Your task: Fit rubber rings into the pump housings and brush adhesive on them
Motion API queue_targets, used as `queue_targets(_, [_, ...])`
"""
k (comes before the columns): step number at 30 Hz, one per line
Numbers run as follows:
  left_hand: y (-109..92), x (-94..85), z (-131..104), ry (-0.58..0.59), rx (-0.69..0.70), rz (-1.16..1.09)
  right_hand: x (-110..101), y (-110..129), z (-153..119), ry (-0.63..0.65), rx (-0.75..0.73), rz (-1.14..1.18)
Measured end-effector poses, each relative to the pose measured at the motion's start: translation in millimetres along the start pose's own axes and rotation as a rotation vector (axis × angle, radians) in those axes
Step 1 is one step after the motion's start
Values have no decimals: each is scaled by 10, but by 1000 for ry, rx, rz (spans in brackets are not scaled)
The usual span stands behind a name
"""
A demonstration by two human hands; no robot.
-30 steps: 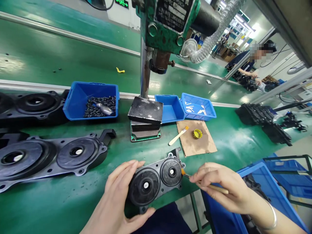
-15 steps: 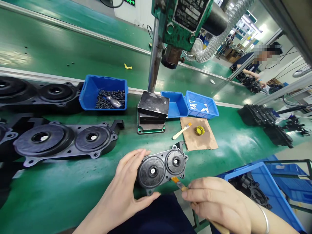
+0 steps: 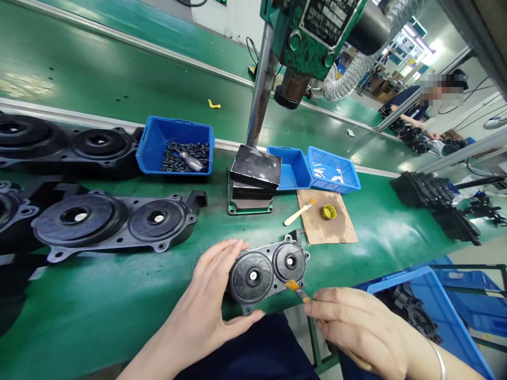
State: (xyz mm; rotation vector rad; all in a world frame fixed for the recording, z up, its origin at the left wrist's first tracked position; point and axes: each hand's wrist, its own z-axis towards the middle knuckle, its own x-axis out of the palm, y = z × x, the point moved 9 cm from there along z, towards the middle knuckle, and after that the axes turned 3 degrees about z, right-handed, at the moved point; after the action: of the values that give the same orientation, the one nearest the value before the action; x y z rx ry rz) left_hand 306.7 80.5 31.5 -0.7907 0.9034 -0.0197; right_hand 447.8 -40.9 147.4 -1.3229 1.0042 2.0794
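A black housing with two round hubs [image 3: 251, 277] rests near the bench's front edge. Around its left end my left hand [image 3: 216, 287] is closed, thumb at the front and fingers behind. My right hand [image 3: 356, 322] grips a paintbrush [image 3: 300, 292] with orange bristles, whose tip meets the housing below the smaller hub. The far part of the brush handle is mostly hidden by the hand. Beyond the housing, a second brush [image 3: 300, 212] and a small yellow cap [image 3: 328, 212] lie on or at a stained piece of cardboard [image 3: 344, 232].
A green press [image 3: 312, 39] stands over stacked black blocks [image 3: 256, 166]. Larger black housings [image 3: 114, 221] line the left side. Blue bins [image 3: 176, 126] sit along the back; another blue bin [image 3: 447, 311] with black parts is at lower right. A person [image 3: 412, 111] works at far right.
The brush tip has moved up and slightly right, from the housing's front edge onto its surface by the smaller hub. My left hand keeps its hold. The whole view has shifted slightly.
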Motion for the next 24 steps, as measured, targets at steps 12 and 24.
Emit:
queue_targets(12, [-9, 3, 9, -8, 5, -10, -32, -449, 88, -372, 334, 548])
queue_targets(24, [-10, -10, 1, 2, -2, -11, 15, -652, 537, -143, 242, 309])
